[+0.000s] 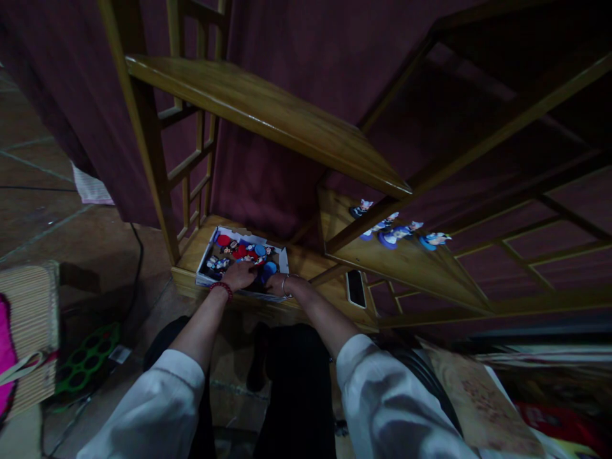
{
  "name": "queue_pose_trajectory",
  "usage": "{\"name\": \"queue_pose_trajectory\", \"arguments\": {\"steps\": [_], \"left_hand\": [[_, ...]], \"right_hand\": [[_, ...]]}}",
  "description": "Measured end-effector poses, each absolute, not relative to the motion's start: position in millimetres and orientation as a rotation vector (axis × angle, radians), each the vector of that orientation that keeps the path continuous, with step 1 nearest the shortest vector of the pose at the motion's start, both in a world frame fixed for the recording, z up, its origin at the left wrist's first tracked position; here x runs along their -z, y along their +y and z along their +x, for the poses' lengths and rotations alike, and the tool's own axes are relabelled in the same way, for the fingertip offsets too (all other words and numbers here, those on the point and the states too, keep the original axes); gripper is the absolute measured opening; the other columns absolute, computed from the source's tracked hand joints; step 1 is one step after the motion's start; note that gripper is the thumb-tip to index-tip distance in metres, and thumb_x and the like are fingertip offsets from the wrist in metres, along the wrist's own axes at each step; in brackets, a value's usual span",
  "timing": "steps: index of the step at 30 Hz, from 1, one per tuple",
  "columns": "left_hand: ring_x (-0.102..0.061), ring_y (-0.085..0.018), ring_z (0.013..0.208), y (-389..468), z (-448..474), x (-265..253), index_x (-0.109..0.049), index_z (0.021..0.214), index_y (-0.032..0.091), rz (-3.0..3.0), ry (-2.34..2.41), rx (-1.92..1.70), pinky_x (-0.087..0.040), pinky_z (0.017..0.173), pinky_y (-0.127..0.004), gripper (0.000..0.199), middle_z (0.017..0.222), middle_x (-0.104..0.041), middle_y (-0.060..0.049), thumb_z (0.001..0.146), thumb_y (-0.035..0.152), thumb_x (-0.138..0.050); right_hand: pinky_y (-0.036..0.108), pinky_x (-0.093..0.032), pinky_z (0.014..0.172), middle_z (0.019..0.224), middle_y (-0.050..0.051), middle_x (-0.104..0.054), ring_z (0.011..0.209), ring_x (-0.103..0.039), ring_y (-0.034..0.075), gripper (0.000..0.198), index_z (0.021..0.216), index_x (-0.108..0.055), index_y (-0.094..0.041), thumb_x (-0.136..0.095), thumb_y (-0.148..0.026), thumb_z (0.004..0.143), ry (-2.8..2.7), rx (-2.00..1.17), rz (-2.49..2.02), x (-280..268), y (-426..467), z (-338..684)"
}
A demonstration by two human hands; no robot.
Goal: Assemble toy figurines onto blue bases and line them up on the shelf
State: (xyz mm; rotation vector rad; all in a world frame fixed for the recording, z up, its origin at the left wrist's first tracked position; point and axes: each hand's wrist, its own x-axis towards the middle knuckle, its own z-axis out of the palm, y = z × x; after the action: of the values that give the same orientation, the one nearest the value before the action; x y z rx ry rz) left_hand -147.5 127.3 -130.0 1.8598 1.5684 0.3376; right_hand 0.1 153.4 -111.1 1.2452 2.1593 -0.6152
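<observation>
A shallow white cardboard box (204,273) on the low wooden shelf holds several small figurines (239,250) in red, blue and white. Over the near side of the box, my left hand (240,275), with a red bead bracelet, reaches in among them. Its fingers bend down together, and whatever they grip is hidden. My right hand (276,284), wearing a pale bangle, dips into the near right corner beside a blue round piece (268,270). The fingers there are drawn in, dark and partly covered, so I cannot make out what they hold.
Several blue-and-white figurines (393,234) stand on a higher shelf (411,271) to the right. A phone (356,289) lies on the low shelf. A thick wooden shelf board (268,115) juts out above the box. A bamboo-slat seat (36,331) is at left.
</observation>
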Motion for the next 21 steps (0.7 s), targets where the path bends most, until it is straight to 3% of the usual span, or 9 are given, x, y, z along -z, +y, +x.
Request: {"name": "queue_pose_trajectory", "arguments": {"steps": [3, 13, 17, 21], "left_hand": [[-0.056, -0.018, 0.088, 127, -147, 131, -0.061, 0.091, 0.02, 1.849, 1.577, -0.338, -0.041, 0.072, -0.026, 0.03, 0.098, -0.062, -0.006, 0.075, 0.029, -0.038], [-0.056, -0.019, 0.089, 128, -147, 131, -0.062, 0.091, 0.021, 1.855, 1.558, -0.359, -0.041, 0.074, -0.027, 0.031, 0.098, -0.062, -0.006, 0.076, 0.028, -0.036], [-0.055, -0.019, 0.09, 126, -147, 128, -0.063, 0.089, 0.02, 1.856, 1.575, -0.355, -0.041, 0.074, -0.028, 0.03, 0.098, -0.063, -0.006, 0.075, 0.027, -0.037], [-0.055, -0.02, 0.091, 126, -146, 128, -0.062, 0.091, 0.02, 1.824, 1.575, -0.359, -0.041, 0.076, -0.029, 0.03, 0.099, -0.062, -0.007, 0.075, 0.028, -0.038]], "right_hand": [[0.022, -0.044, 0.071, 0.097, 0.0, -0.066, 0.089, -0.059, 0.02, 0.033, 0.091, -0.067, -0.026, -0.058, -0.013, 0.062, 2.141, 0.582, 1.177, 115, 156, 2], [0.025, -0.043, 0.069, 0.093, 0.006, -0.066, 0.085, -0.059, 0.021, 0.026, 0.093, -0.066, -0.022, -0.053, -0.025, 0.071, 2.234, 0.479, 1.146, 121, 158, 9], [0.026, -0.043, 0.066, 0.086, 0.009, -0.066, 0.081, -0.06, 0.022, 0.023, 0.087, -0.068, -0.017, -0.054, -0.023, 0.07, 2.261, 0.491, 1.213, 114, 154, 12], [0.025, -0.042, 0.064, 0.076, 0.005, -0.066, 0.075, -0.059, 0.019, 0.019, 0.076, -0.069, -0.019, -0.055, -0.013, 0.065, 2.342, 0.587, 1.229, 117, 152, 16]]}}
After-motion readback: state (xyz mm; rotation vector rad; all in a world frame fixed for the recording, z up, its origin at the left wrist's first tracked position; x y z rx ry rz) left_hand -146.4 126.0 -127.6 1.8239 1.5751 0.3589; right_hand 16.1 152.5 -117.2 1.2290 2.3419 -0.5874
